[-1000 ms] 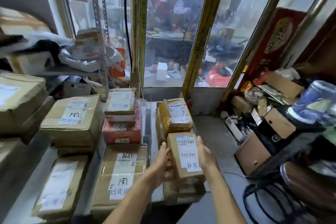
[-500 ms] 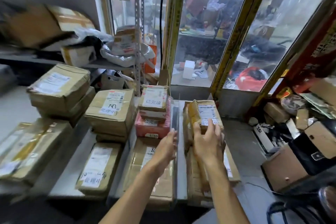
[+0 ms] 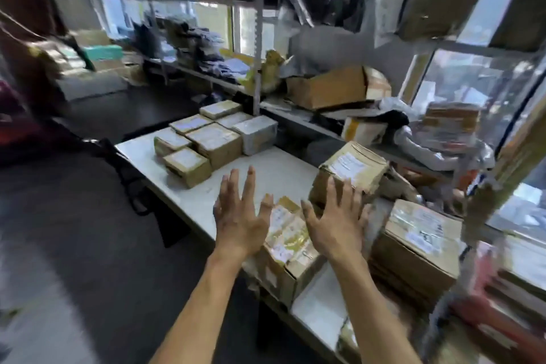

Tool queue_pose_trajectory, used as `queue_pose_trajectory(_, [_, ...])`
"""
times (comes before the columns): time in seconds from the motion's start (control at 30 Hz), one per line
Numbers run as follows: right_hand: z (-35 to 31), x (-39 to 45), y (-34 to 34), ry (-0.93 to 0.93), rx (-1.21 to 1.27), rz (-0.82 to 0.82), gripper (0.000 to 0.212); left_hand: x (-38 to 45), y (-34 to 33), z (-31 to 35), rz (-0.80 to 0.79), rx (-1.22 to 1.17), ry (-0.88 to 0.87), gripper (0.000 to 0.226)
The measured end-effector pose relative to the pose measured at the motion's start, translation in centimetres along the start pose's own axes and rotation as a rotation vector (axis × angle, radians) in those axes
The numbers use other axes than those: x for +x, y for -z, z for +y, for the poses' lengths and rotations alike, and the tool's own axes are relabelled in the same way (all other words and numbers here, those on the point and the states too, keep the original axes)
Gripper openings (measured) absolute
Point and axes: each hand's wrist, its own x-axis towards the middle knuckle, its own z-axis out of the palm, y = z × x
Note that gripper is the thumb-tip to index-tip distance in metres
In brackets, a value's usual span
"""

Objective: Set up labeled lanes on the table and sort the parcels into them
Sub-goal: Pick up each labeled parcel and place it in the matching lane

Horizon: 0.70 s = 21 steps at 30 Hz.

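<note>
both hands (image 3: 291, 224) hovered with fingers spread, holding nothing; a careless grab might topple the tilted parcel (image 3: 350, 173) off its stack

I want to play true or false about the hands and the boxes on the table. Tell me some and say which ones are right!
1. Both hands are spread open, holding nothing. True: the left hand and right hand have straight, splayed fingers.
2. A group of small parcels sits at the far end of the white table. True.
3. The left hand is gripping a parcel. False: it hovers open above the table beside the taped parcel.
4. The table is black. False: its top is white.
5. The parcel by the right hand's fingers has a label on top. True, though the print is too blurred to read.
</note>
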Motion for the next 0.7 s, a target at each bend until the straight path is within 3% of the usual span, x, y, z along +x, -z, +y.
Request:
queue_pose_trajectory(0.3, [-14.7, 4.3, -8.2, 0.200, -0.030, -0.116, 0.078, 5.0, 6.9, -13.9, 0.139, -0.016, 0.194, 0.067])
queue_pose_trajectory(0.5, [-20.5, 10.1, -13.6, 0.224, 0.018, -0.184, 0.078, 10.3, 7.2, -19.3, 0.125, -0.033, 0.266, 0.065])
queue_pose_trajectory(0.7, [-25.6, 18.8, -19.1, 0.205, 0.102, -0.211, 0.079, 20.9, 7.4, -23.4, 0.073, 0.011, 0.280, 0.065])
